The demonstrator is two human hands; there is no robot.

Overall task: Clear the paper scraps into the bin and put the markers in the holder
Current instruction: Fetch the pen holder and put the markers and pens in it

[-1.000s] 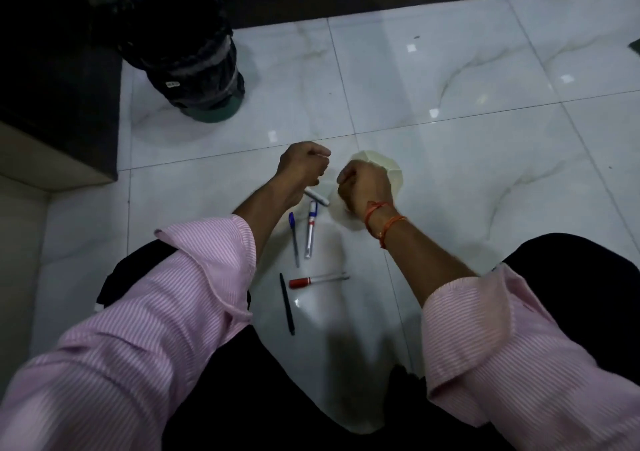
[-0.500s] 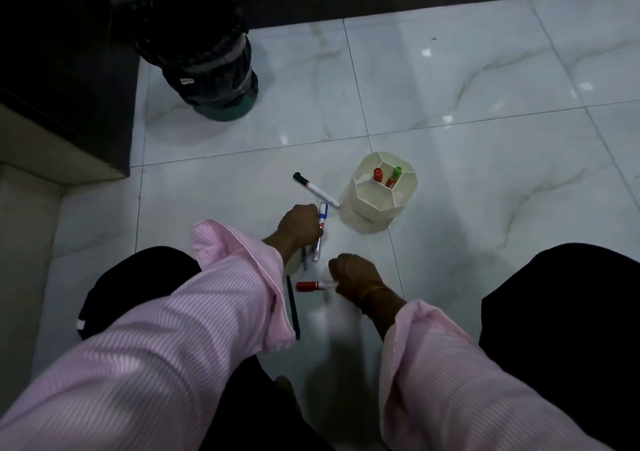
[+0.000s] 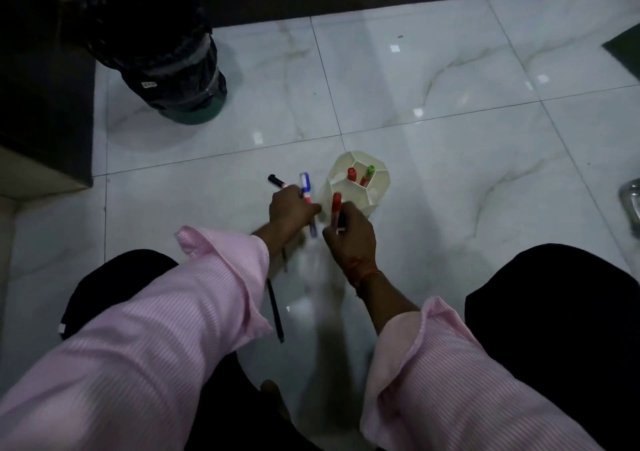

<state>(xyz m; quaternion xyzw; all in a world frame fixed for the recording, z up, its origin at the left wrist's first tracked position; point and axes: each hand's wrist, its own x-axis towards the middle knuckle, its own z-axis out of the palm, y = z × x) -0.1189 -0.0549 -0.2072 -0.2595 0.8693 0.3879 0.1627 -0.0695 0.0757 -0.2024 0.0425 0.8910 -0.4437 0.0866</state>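
Dim light, person crouched over white marble floor [image 3: 450, 180], pink sleeves pushed up.

L hand [image 3: 291, 210] closed round blue-capped marker [image 3: 306, 191], cap pointing up and away, lower barrel poking out below the fist, blurred. Black-capped marker [image 3: 276, 180] shows just past the knuckles; only cap end visible, rest hidden behind hand, can't tell if it's on the floor or gripped too.

R hand [image 3: 349, 234] pinches red-capped marker [image 3: 336, 208] upright, cap topmost, just beside near wall of holder [image 3: 375, 204]. Something dark next to it in the fingers, too murky to ID. Orange thread on wrist.

Holder is cream, faceted, w/ inner dividers; red marker [image 3: 352, 174] and green marker [image 3: 369, 172] stand in far compartment, only caps clear.

Black pen [image 3: 275, 312] lies on floor by L sleeve, top end hidden under forearm.

Bin [image 3: 166, 59], black liner, stands far left, well apart; mouth lost in shadow, contents not visible. No scraps made out on floor. Metal object at R edge, cut off.
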